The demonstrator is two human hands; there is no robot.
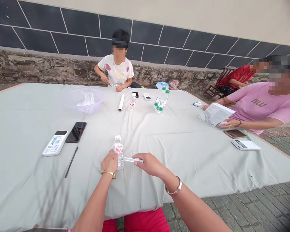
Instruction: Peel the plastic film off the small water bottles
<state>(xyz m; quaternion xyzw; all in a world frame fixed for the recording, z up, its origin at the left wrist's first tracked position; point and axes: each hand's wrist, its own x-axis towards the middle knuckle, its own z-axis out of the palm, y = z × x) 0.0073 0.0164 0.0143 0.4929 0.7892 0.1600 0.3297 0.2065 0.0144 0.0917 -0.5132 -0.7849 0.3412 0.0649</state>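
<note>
My left hand (109, 162) is wrapped round a small clear plastic bottle (119, 155) with a white cap and a red-and-white label. The bottle stands upright on the cloth-covered table near me. In my right hand (149, 165) is a slim, pale utility knife (130, 159), pinched between thumb and fingers. It points left, and its tip meets or nearly meets the bottle's side below the label; I cannot tell whether it has gone through the plastic.
Left lie a white power bank (55, 144), a black phone (76, 132) and a thin dark stick (71, 162). Farther back are a translucent basin (71, 101), a white roll (121, 103), another small bottle (132, 103) and two green-capped bottles (161, 104). A person at right holds a white box (217, 114).
</note>
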